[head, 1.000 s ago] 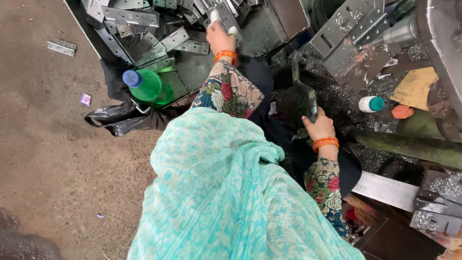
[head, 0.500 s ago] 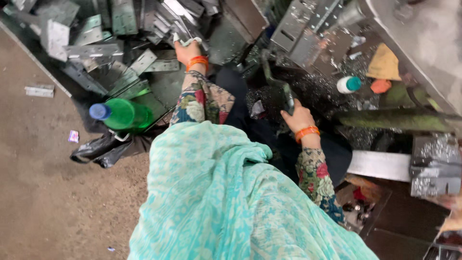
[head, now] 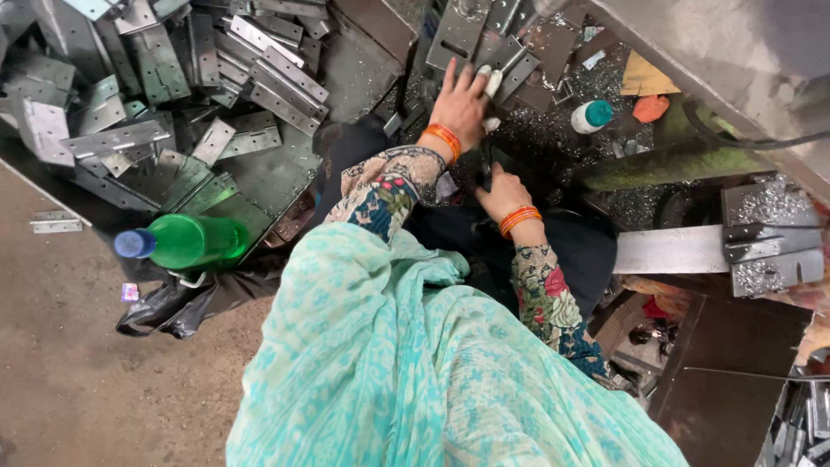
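The flat metal plate [head: 484, 35] lies under the left hand [head: 461, 102], which now rests there with its fingers spread apart and flat, the tips on the plate's lower edge; one finger appears wrapped in white. A second ago this hand was reaching out over the heap of metal brackets [head: 173, 95] far to its left, so it has swung across to the machine bed, and a piece seems to be placed there rather than picked up. The right hand [head: 504, 192], just below the left fingers, has stayed low by the dark lever; its fingers curl together, but whether they clamp anything I cannot tell. Beyond the fingertips to the right sit a small white bottle with a teal cap [head: 591, 116] among metal shavings. Far left, past the brackets, lies a green bottle [head: 186, 242].
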